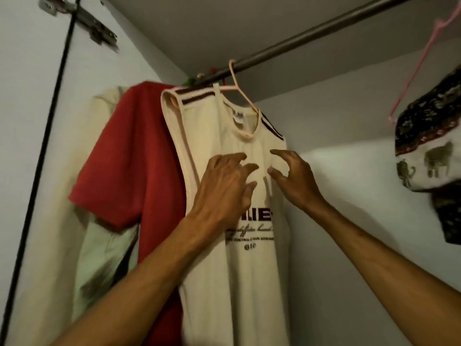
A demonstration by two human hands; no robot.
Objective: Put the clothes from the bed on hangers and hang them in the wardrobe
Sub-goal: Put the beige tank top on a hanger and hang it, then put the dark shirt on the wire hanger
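Both hands loose-fingered at the chest of a cream top hung in the wardrobe.

The left hand (224,181) and right hand (291,176) are raised side by side, fingers spread and lightly curled, gripping nothing; whether the fingertips touch the fabric cannot be told. Directly behind them hangs the cream sleeveless top (237,283), dark-striped at the shoulders and printed across the front, on a pink hanger (235,82) hooked over the metal rail (311,36). Just left of it on the same rail hang a red shirt (129,151) and, further left, a pale garment (99,258). Well to the right, an elephant-patterned cloth (431,146) hangs from a second pink hanger (419,61).
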